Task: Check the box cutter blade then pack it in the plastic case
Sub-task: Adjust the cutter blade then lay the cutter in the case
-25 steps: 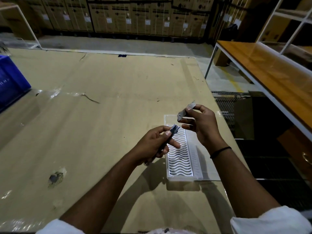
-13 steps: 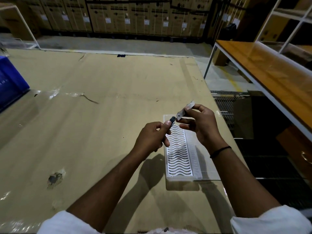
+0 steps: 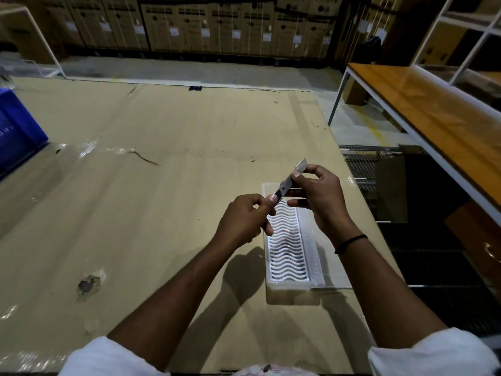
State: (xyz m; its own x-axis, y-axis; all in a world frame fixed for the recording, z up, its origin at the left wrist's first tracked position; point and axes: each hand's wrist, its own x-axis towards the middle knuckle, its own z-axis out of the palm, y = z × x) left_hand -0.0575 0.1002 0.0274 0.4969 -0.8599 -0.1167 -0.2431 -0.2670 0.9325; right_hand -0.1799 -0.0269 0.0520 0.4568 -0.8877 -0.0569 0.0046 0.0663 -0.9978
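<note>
A slim grey box cutter blade (image 3: 291, 179) is held up slantwise above the far end of the plastic case. My right hand (image 3: 318, 198) pinches its upper part between thumb and forefinger. My left hand (image 3: 245, 219) pinches its dark lower end with the fingertips. The clear plastic case (image 3: 309, 256) lies open on the cardboard-covered table (image 3: 162, 185), just under both hands, with a white wavy slotted insert inside. Part of the case's far end is hidden by my hands.
A blue crate (image 3: 16, 134) stands at the table's left edge. A wooden bench (image 3: 433, 115) with a white frame runs along the right, with a wire rack below it. Stacked cartons (image 3: 217, 23) line the back wall. The cardboard has a torn hole (image 3: 86, 286) near left.
My left hand has risen from over the case to meet the right hand, and its dark piece now touches the blade's lower end. The right hand stayed almost still.
</note>
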